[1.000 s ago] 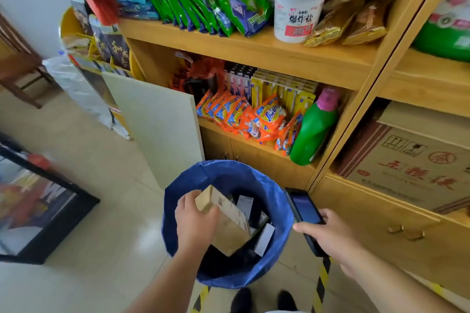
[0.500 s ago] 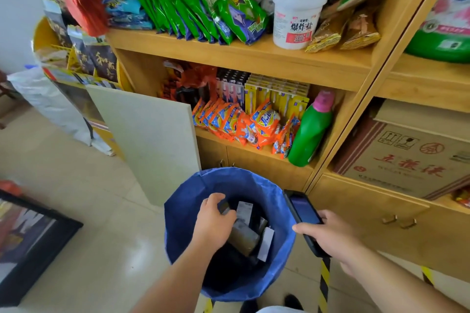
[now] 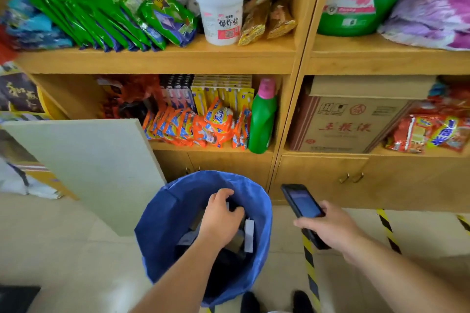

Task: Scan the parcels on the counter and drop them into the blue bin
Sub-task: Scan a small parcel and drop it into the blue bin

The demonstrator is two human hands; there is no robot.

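**Two hands at the blue bin, one inside it, one on the scanner**

Two hands work at the lower middle of the frame. The left hand (image 3: 221, 221) reaches down into the blue bin (image 3: 162, 226), palm down, fingers curled loosely over the dark contents; whether its grip is clamped on anything I cannot tell, since the hand hides what lies under it. Parcels (image 3: 248, 235) lie in the bin just below and to the right of that hand: dark, flat packets, one with a white label standing nearly upright, its long axis running up and down the frame. The bin is round, lined in blue, and stands on the pale floor before the wooden shelves (image 3: 162, 58). The right hand (image 3: 330, 229), right of the bin, has its grip closed round a black handheld scanner (image 3: 302, 204), whose long axis points toward the upper left, screen up.
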